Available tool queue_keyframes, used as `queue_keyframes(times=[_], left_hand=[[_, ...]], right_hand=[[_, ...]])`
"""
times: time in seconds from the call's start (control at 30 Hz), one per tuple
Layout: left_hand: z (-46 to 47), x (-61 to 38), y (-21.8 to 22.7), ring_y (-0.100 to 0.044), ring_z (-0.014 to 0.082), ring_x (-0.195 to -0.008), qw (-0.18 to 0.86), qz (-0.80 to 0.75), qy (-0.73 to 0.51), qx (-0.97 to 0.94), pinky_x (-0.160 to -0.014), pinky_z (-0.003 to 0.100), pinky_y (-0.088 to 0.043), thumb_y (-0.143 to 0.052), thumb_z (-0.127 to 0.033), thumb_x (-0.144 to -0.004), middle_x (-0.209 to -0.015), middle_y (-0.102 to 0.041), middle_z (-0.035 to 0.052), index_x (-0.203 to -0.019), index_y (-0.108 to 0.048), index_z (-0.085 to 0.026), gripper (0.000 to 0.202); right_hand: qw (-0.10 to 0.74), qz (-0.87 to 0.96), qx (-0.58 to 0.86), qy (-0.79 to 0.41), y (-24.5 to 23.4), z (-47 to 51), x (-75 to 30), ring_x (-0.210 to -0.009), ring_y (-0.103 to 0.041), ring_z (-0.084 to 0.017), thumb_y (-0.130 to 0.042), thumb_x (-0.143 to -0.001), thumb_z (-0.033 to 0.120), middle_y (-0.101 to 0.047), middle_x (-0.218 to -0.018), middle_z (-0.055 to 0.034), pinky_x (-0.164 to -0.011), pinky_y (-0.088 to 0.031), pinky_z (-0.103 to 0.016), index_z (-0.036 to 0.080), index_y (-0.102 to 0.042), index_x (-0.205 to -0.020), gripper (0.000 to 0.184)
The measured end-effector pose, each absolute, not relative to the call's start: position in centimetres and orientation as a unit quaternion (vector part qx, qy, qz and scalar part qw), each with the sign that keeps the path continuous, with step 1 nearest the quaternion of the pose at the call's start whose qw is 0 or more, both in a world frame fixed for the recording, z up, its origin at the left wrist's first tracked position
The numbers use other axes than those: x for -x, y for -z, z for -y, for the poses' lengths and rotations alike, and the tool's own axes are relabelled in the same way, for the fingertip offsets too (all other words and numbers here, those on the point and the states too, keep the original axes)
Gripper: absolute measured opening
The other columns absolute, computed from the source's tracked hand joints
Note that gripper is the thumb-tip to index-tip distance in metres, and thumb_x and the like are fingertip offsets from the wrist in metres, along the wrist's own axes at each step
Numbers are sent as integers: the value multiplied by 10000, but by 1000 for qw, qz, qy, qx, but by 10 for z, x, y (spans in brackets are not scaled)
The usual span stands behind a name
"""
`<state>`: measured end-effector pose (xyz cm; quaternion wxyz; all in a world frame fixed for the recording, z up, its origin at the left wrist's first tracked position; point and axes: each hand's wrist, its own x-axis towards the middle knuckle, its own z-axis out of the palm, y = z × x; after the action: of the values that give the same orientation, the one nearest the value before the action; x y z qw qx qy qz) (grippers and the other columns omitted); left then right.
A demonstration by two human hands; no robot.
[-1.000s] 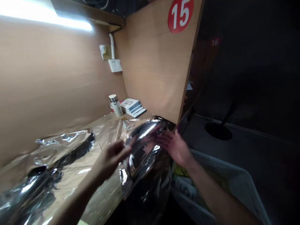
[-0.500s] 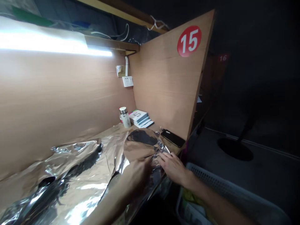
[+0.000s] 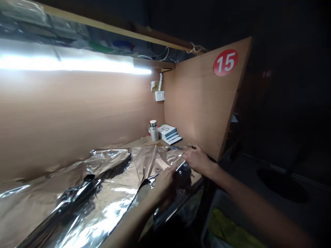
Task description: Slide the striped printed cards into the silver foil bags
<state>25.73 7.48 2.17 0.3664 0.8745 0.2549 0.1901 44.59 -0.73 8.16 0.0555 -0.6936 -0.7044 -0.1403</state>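
A large crinkled sheet of silver foil (image 3: 108, 182) lies spread over the wooden desk, reaching from the lower left to the right end. My left hand (image 3: 167, 177) rests on the foil near the desk's front edge, fingers curled on a fold. My right hand (image 3: 198, 160) is just beyond it at the foil's right corner, fingers pinched on the foil's edge. A dark crumpled part of the foil (image 3: 184, 174) sits between the two hands.
A wooden divider (image 3: 201, 110) with a red "15" sticker (image 3: 226, 62) closes the desk's right side. A white flask (image 3: 154, 130) and a stack of booklets (image 3: 169, 133) stand in the back corner. A wall socket (image 3: 159, 95) hangs above. A basket with yellow contents (image 3: 227, 230) is below right.
The foil has gone from lifted and bunched between my hands to laid flat on the desk. Both hands moved right along it, and the view tilted up and left.
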Motion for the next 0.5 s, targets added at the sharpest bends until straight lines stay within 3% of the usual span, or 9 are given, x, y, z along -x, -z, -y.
queue_keyframes(times=[0.07,0.17,0.23,0.3,0.37,0.5], left_hand=[[-82,-258,-28,-705,294,-1020,447,-290,-268,-802,-916,408,-528,-451,-381,-996,-997,-766,110,-1044,-727,-193,337],[-106,-246,-45,-715,267,-950,570,-321,-374,-657,-823,386,-571,-340,-418,-1039,-952,-753,110,-1075,-704,-172,441],[-123,-229,-54,-720,253,-964,639,-322,-421,-557,-818,384,-593,-321,-386,-1047,-999,-751,121,-1142,-675,-164,429],[-135,-210,-55,-728,252,-965,690,-324,-445,-470,-825,404,-610,-350,-319,-1039,-1019,-747,133,-1174,-655,-148,375],[-141,-193,-50,-737,257,-948,724,-328,-454,-402,-823,421,-621,-398,-272,-1031,-1011,-742,138,-1183,-649,-131,325],[-146,-171,-30,-727,223,-958,746,-346,-470,-321,-852,404,-621,-506,-320,-1049,-1092,-727,114,-1217,-646,-144,280]], right_hand=[[104,700,674,209,-110,-5,-436,-1177,-622,-335,-442,-1003,114,-744,-1183,-178,-1112,-275,-511,159,-763,-1119,345],[258,631,655,325,-138,-21,-415,-1445,-423,-337,-432,-1062,218,-505,-1563,-190,-1202,-218,-512,150,-570,-1478,444],[360,578,642,352,-141,-31,-400,-1507,-343,-317,-431,-1081,299,-413,-1630,-189,-1232,-216,-494,124,-443,-1577,526],[414,580,623,322,-130,-46,-384,-1498,-365,-304,-428,-1087,357,-443,-1610,-186,-1236,-251,-480,117,-437,-1579,547],[398,640,615,233,-110,-66,-366,-1500,-372,-298,-416,-1092,399,-455,-1608,-173,-1243,-260,-474,134,-458,-1571,549],[242,736,632,0,-62,-111,-329,-1557,-289,-295,-393,-1095,424,-363,-1673,-147,-1265,-213,-507,192,-392,-1619,574]])
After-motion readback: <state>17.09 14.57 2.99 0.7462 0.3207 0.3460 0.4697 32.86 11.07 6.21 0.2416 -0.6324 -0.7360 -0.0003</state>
